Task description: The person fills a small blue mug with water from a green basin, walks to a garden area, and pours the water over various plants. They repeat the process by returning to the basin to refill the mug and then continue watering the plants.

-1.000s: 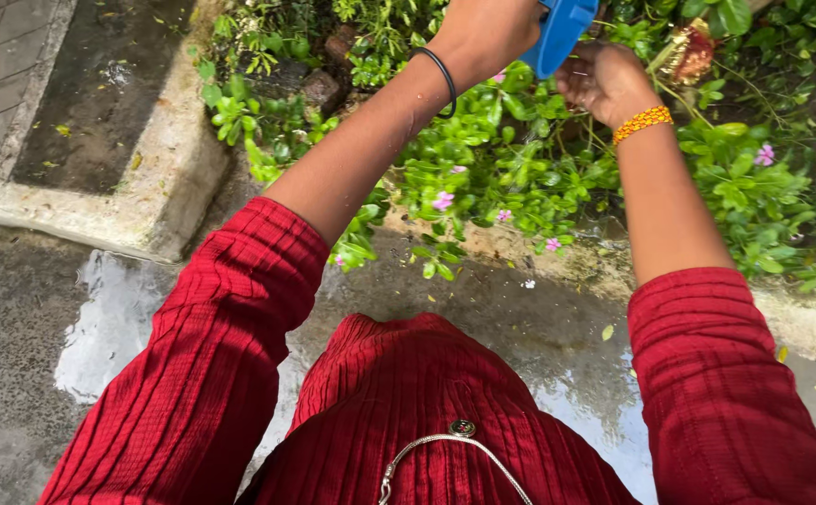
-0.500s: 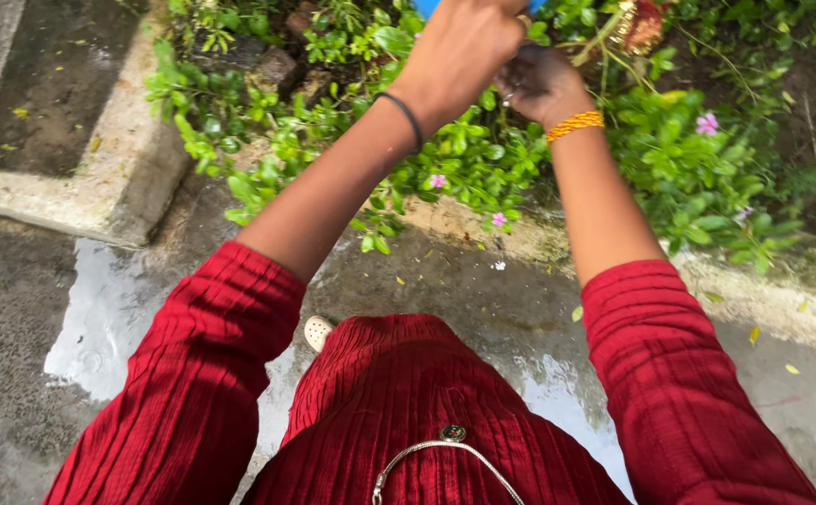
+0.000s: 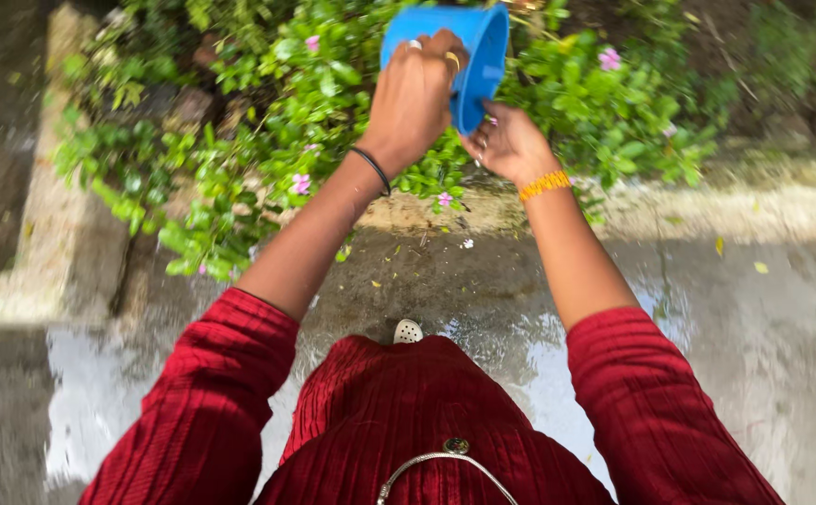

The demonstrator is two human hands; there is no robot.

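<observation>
1. Left hand (image 3: pixel 415 93) is closed around the blue mug (image 3: pixel 459 56), which is tipped on its side above the flowering plants (image 3: pixel 268 140), mouth facing right.
2. Right hand (image 3: pixel 506 142) is open, cupped just under the mug's rim, fingertips touching it.
3. Judgement: tip slowly, keep the mouth over the leaves, not over the wet pavement (image 3: pixel 483 290).
4. Grip firmly; a wet mug could slip.
</observation>
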